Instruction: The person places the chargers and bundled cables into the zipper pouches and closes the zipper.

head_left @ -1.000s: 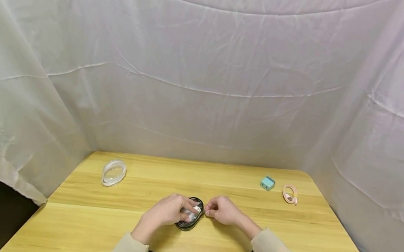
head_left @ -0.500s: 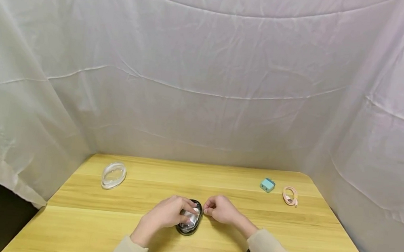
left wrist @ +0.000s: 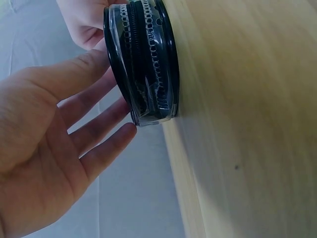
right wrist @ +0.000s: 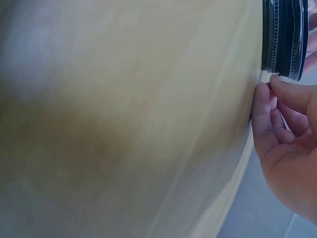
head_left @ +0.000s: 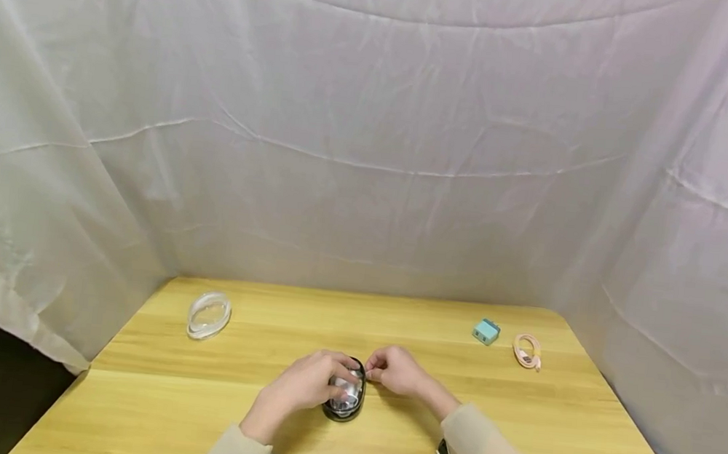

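A small oval clear pouch [head_left: 351, 394] with black trim lies on the wooden table [head_left: 201, 416] between both hands. Its black zip [left wrist: 140, 49] runs along the side wall, and the zip looks closed where the left wrist view shows it. My left hand [head_left: 303, 382] rests on the pouch's top, fingers fairly straight and spread over it. On the other side my right hand [head_left: 399, 373] pinches a tiny part at the pouch's far right end, seemingly the zip pull, with thumb and index finger. The fingertips mostly hide the pull. What the pouch holds cannot be made out.
A coiled white cable or tube [head_left: 193, 322] lies at the back left. Toward the back right are a light-blue charger plug [head_left: 485, 332] and a coiled pink cable [head_left: 517, 346]. Pale curtains [head_left: 365, 212] enclose the table's back and sides.
The pouch has turned a little, its near end swinging right. My right hand has shifted slightly left and away from me along the pouch's edge. The left hand stays on top.
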{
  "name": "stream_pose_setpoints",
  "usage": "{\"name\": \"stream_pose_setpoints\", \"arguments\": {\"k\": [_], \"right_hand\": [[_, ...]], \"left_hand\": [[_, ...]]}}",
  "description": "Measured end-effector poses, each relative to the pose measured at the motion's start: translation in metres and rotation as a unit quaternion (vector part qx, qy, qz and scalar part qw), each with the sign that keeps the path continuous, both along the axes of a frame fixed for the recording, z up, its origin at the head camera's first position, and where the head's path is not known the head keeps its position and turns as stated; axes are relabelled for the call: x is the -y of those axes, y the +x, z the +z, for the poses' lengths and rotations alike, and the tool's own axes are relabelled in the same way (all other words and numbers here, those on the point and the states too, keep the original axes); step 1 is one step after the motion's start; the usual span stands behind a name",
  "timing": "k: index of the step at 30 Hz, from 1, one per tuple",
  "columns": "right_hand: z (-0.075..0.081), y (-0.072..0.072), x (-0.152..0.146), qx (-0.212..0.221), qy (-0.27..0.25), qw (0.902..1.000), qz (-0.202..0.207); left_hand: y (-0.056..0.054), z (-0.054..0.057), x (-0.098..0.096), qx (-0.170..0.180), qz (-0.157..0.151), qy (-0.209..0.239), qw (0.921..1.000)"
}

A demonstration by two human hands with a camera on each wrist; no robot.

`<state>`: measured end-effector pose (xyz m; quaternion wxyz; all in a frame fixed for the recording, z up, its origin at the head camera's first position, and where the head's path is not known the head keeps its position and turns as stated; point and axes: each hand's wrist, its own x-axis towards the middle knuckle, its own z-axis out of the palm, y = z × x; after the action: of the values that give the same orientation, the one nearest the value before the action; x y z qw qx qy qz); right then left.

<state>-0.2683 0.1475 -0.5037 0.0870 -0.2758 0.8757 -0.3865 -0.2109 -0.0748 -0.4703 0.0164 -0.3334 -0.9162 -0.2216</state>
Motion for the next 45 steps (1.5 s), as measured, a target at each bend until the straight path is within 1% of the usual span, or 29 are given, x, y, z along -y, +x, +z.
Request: {"name": "stream_pose_setpoints", "arguments": {"k": [4,10,13,18,23,30,33,40,45], "right_hand": [[0.005,-0.001,-0.002,0.010,0.010,0.9999,0.000],[0.007,-0.001,-0.003,0.017,0.021,0.9996,0.006],[0.005,-0.001,-0.004,0.008,0.027,0.9996,0.008],[0.003,-0.002,-0.006,-0.015,0.042,0.9990,0.011],[0.003,0.001,-0.007,-0.012,0.041,0.9990,0.016],[0.003,0.003,-0.008,-0.012,0.038,0.9991,0.015],[0.003,0.004,-0.007,-0.005,0.032,0.9994,0.012],[0.003,0.009,-0.010,0.003,0.034,0.9993,0.017],[0.002,0.011,-0.012,0.010,0.023,0.9995,0.018]], "left_hand": [[-0.002,0.000,-0.002,-0.005,0.007,-0.007,0.9999],[-0.002,0.001,-0.002,0.001,0.010,-0.008,0.9999],[-0.002,0.000,-0.002,0.007,0.012,-0.005,0.9999],[-0.002,-0.001,-0.003,0.022,0.026,-0.003,0.9994],[0.000,-0.002,-0.003,0.024,0.025,0.002,0.9994],[-0.001,-0.002,-0.002,0.011,0.022,0.003,0.9997],[-0.002,-0.001,-0.002,0.008,0.023,0.003,0.9997],[-0.001,-0.003,-0.002,0.017,0.024,0.006,0.9995],[-0.002,-0.004,-0.004,0.019,0.030,0.003,0.9994]]}}
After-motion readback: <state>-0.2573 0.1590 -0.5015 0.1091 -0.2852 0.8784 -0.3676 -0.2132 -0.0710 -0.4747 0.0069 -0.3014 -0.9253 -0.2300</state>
